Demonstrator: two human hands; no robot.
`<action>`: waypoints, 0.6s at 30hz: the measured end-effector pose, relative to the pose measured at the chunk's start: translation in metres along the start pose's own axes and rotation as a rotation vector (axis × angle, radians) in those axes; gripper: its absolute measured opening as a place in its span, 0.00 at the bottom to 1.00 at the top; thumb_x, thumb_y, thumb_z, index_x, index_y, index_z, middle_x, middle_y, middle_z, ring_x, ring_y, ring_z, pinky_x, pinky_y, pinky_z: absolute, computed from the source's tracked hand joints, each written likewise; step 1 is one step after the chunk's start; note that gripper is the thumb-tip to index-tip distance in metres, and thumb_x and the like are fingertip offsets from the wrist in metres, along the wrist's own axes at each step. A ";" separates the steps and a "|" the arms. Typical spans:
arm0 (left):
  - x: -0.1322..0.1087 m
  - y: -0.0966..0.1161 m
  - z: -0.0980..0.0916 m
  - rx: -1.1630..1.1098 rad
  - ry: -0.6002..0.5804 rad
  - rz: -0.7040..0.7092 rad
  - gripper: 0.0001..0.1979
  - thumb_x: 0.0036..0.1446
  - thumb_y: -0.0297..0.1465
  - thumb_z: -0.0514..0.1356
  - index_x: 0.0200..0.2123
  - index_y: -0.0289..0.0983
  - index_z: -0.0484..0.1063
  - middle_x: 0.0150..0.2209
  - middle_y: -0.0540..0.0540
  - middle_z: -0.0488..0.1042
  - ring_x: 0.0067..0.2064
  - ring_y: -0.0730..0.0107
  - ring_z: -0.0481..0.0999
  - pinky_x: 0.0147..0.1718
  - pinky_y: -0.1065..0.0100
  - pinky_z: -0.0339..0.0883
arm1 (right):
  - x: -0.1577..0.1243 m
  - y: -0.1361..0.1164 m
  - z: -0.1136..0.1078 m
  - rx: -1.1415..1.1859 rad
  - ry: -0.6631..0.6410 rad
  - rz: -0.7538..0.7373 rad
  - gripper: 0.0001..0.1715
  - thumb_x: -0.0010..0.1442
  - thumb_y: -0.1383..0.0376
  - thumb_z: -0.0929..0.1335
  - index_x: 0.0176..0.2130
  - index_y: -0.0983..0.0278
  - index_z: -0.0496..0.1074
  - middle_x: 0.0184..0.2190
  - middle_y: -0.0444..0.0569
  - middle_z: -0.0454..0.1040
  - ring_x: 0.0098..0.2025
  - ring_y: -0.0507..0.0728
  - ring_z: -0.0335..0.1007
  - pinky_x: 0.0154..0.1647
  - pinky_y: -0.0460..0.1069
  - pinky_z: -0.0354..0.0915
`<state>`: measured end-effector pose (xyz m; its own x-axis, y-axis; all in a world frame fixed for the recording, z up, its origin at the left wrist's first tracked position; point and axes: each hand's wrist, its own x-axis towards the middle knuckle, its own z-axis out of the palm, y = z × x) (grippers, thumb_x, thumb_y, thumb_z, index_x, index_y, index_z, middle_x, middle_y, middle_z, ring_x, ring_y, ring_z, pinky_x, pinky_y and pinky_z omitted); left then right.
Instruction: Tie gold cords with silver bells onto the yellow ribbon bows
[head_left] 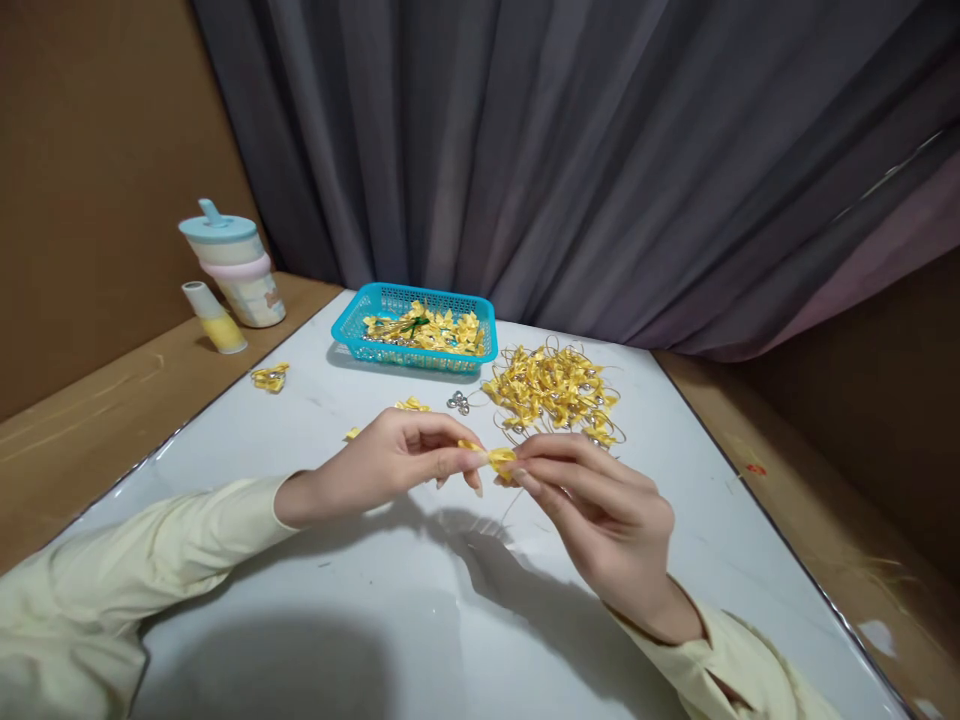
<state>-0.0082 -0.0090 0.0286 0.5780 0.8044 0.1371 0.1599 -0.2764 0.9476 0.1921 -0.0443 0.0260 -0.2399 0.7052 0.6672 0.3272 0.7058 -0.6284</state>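
Between my two hands, above the white tabletop (337, 620), is a yellow ribbon bow (501, 460). My left hand (397, 455) pinches its left side between thumb and fingers. On the other side, my right hand (600, 500) grips it with thumb and fingertips. A thin strand hangs below the bow. Just beyond my right hand lies a pile of yellow bows (551, 385) with silver bells and thin cord loops. A few silver bells (458, 402) sit left of that pile. Loose yellow ribbon pieces (412, 404) lie behind my left hand, partly covered by it.
A blue plastic basket (360, 350) with more yellow bows stands at the back. Another yellow bow (270, 377) lies at the left edge. On the brown surface at left are a tumbler (236, 265) and a small yellow-and-white bottle (215, 318). A grey curtain (480, 150) hangs behind.
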 end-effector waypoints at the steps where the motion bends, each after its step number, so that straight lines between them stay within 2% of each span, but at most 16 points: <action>1: 0.001 0.001 0.000 -0.044 -0.020 -0.052 0.12 0.58 0.36 0.58 0.35 0.34 0.75 0.27 0.46 0.78 0.25 0.75 0.68 0.23 0.73 0.63 | 0.002 0.000 0.000 0.044 -0.005 0.072 0.10 0.56 0.73 0.67 0.32 0.62 0.78 0.30 0.50 0.75 0.32 0.54 0.72 0.31 0.49 0.71; 4: 0.002 0.001 -0.001 -0.125 -0.068 -0.141 0.13 0.57 0.38 0.59 0.32 0.34 0.76 0.28 0.46 0.77 0.24 0.77 0.64 0.24 0.73 0.61 | 0.004 0.001 0.000 0.194 -0.011 0.257 0.08 0.56 0.69 0.69 0.29 0.62 0.78 0.29 0.50 0.74 0.31 0.54 0.72 0.29 0.49 0.72; 8: 0.003 -0.003 0.000 -0.251 -0.098 -0.194 0.11 0.57 0.36 0.59 0.30 0.34 0.77 0.29 0.47 0.77 0.24 0.78 0.62 0.24 0.74 0.58 | 0.003 0.004 0.001 0.347 0.006 0.371 0.06 0.55 0.67 0.70 0.28 0.62 0.79 0.30 0.49 0.73 0.30 0.53 0.72 0.29 0.49 0.73; 13: 0.005 -0.006 0.001 -0.449 -0.085 -0.295 0.10 0.55 0.34 0.61 0.30 0.33 0.76 0.29 0.45 0.76 0.25 0.78 0.61 0.25 0.72 0.56 | 0.003 0.004 0.001 0.353 0.004 0.391 0.06 0.55 0.68 0.70 0.27 0.62 0.78 0.30 0.49 0.74 0.31 0.53 0.71 0.30 0.48 0.73; 18: 0.006 -0.006 0.002 -0.421 -0.023 -0.282 0.10 0.53 0.33 0.62 0.26 0.32 0.75 0.26 0.46 0.75 0.24 0.78 0.60 0.24 0.72 0.54 | 0.007 0.007 0.000 0.262 -0.041 0.371 0.07 0.55 0.68 0.70 0.26 0.63 0.77 0.30 0.49 0.75 0.31 0.53 0.71 0.30 0.48 0.72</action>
<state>-0.0042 -0.0038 0.0232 0.5766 0.8044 -0.1432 -0.0210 0.1898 0.9816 0.1931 -0.0346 0.0263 -0.1881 0.9120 0.3645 0.1570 0.3943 -0.9055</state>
